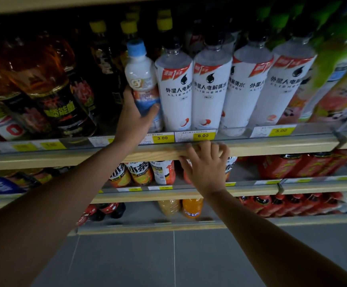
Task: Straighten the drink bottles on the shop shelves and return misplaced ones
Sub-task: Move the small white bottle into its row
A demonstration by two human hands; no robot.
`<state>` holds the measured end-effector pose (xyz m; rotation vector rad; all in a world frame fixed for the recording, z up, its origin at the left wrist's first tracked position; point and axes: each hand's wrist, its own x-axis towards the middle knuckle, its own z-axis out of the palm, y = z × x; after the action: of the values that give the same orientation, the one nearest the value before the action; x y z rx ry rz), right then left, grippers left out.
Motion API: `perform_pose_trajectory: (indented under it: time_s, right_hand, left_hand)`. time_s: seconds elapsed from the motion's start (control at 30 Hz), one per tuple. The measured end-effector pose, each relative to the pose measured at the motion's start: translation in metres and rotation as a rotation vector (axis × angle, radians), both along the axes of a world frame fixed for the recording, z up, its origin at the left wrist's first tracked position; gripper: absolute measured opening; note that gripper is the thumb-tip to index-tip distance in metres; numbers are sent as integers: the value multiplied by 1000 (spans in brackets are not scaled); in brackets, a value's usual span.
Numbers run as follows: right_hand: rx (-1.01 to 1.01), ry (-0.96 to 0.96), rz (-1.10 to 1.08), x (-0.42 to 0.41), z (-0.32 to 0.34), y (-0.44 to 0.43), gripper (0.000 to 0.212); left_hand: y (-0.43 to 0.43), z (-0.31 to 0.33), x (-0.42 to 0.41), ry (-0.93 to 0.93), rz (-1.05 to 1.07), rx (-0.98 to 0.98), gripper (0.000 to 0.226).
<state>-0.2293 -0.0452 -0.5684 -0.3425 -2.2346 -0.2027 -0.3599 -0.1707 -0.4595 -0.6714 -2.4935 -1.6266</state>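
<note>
— Head view, upper shelf: left hand point(134, 117) wrapped round the small milky-white plastic bottle with the pale blue cap point(142, 79), thumb across the blue lower label, fingers behind. Standing at the front edge above the yellow 3.00 price tag point(162, 138), touching the first of the tall white electrolyte-water bottles with black caps point(175, 88).

— And the right?

— Right hand point(206, 162) lower down, fingers spread and curled over the light wooden shelf lip point(272, 147), clamped on nothing else — a brace, by the look of it.

— Step in hand?

— Probably seating or squaring the small bottle in its slot; placed or about to be lifted, cannot tell. Leans slightly left, label half turned.

— Next?

— Needs setting upright, label forward, without nudging the white row. Below, orange-labelled tea bottles point(141, 172) tilted — likely due for straightening after.
</note>
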Motion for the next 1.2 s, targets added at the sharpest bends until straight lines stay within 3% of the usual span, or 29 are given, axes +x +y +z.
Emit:
perform_pose_trajectory:
  time_s: [0.17, 0.4, 0.57, 0.77, 0.97, 1.2]
  right_hand:
    - [21, 24, 7, -2, -2, 1, 31]
    - [40, -10, 18, 0, 2, 2, 31]
    - [23, -41, 26, 3, 5, 1, 28]
    - [-126, -195, 38, 13, 22, -1, 26]
    - [-201, -493, 303, 49, 37, 30, 56]
    - [-351, -549, 60, 128, 49, 163, 72]
  left_hand:
    - [-3, 4, -2, 28, -15, -27, 54]
    - [-21, 6, 7, 12, -16, -12, 71]
    - [-30, 15, 24, 93, 68, 104, 70]
    - [-32, 26, 67, 115, 77, 126, 68]
    - [-9, 26, 112, 133, 10, 34, 69]
    - [85, 11, 179, 90, -13, 38, 68]
